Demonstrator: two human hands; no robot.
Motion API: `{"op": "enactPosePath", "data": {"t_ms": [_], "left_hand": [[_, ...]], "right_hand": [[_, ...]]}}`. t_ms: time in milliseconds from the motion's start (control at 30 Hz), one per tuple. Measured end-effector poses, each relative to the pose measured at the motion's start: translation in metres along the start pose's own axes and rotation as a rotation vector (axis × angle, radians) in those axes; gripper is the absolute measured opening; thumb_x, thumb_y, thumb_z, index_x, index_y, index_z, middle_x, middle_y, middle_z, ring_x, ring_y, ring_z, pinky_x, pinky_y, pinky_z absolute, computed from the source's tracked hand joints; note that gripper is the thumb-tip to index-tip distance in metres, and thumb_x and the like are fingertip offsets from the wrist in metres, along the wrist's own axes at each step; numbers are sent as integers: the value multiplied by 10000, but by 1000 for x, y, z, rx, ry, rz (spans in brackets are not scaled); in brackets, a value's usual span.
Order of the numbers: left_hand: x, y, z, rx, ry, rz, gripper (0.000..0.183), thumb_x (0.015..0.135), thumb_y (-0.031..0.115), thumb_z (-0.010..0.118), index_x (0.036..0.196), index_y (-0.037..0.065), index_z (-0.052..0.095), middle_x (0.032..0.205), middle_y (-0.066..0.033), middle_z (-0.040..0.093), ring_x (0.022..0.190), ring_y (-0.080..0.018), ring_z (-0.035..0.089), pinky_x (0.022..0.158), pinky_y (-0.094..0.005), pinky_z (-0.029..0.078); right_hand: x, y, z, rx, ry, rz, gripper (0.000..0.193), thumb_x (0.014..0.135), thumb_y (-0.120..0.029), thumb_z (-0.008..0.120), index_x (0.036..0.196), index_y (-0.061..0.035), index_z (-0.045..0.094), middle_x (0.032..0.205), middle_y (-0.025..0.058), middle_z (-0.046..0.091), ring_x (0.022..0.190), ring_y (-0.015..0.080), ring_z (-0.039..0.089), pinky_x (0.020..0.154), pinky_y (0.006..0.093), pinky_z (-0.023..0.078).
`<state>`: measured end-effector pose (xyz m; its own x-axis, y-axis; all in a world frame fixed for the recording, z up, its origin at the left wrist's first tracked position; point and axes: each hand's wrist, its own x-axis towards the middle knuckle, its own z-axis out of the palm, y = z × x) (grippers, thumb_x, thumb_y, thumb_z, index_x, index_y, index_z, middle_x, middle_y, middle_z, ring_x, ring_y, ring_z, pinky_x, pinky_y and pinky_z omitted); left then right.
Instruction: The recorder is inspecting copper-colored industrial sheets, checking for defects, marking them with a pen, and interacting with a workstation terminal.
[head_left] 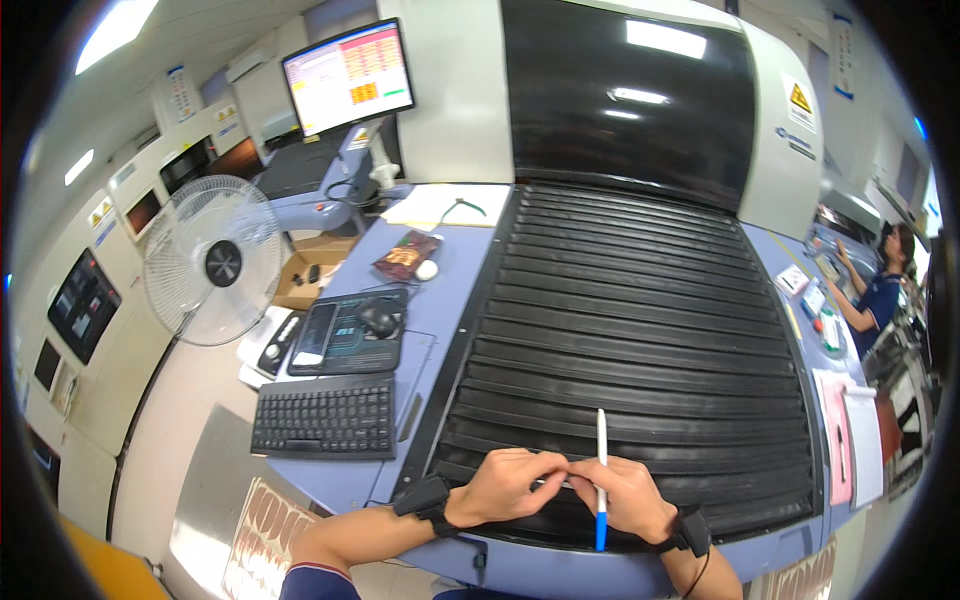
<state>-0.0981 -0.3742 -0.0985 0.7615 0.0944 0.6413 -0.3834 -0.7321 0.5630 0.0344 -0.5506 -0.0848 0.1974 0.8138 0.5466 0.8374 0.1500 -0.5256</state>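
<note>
Both my hands meet over the near end of the black ribbed conveyor (640, 330). My left hand (508, 488) is closed, thumb and fingertips pinched together, and a small piece, mostly hidden, shows at its fingertips. My right hand (632, 498) is closed around a white pen (602, 440) with a blue end, which stands nearly upright between the fingers. The fingertips of the right hand also reach that small piece and touch or nearly touch the left ones. A dark band sits on each wrist.
Left of the conveyor lie a keyboard (324, 416), a mouse (380, 318) and a dark packet (406, 255). A fan (222, 262) stands further left. Beyond the conveyor rises a machine's black cover (625, 100). Notepads (862, 440) lie at right; another person (880, 300) works beyond.
</note>
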Motion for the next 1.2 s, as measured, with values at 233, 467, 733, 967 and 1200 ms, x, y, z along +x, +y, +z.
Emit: {"op": "enactPosePath", "data": {"t_ms": [233, 467, 733, 967, 1200], "left_hand": [[-8, -4, 5, 7, 0, -6, 137, 846, 62, 766, 969, 55, 708, 805, -79, 728, 636, -250, 689, 600, -350, 550], [-9, -6, 5, 33, 59, 74, 140, 874, 90, 726, 996, 65, 663, 714, -84, 668, 611, -300, 649, 562, -396, 499], [-5, -15, 18, 64, 147, 76, 134, 888, 145, 682, 834, 73, 583, 601, -73, 589, 574, -305, 634, 536, -415, 460], [-10, -17, 20, 73, 176, 80, 131, 848, 145, 678, 820, 63, 580, 604, -55, 599, 578, -297, 637, 524, -404, 448], [-7, -16, 26, 101, 170, 75, 145, 836, 157, 681, 793, 68, 575, 590, -51, 598, 550, -285, 621, 496, -401, 422]], "right_hand": [[-1, -3, -2, -22, -57, 28, 202, 843, -45, 782, 1031, -39, 709, 843, 121, 736, 713, 309, 713, 621, 381, 570], [0, -5, 4, -58, -34, 69, 190, 819, 20, 763, 994, -28, 707, 829, 162, 730, 721, 342, 712, 641, 407, 556], [-8, 5, 6, -115, -22, 193, 189, 987, 3, 631, 1163, 42, 689, 930, 175, 764, 858, 252, 759, 786, 343, 572], [-10, 9, 9, -53, -68, 250, 228, 1006, 14, 608, 1221, 80, 646, 972, 188, 768, 947, 228, 756, 872, 334, 560], [-13, 10, 6, -71, -79, 295, 227, 1011, 15, 606, 1223, 86, 646, 964, 180, 768, 932, 212, 749, 873, 328, 559]]}}
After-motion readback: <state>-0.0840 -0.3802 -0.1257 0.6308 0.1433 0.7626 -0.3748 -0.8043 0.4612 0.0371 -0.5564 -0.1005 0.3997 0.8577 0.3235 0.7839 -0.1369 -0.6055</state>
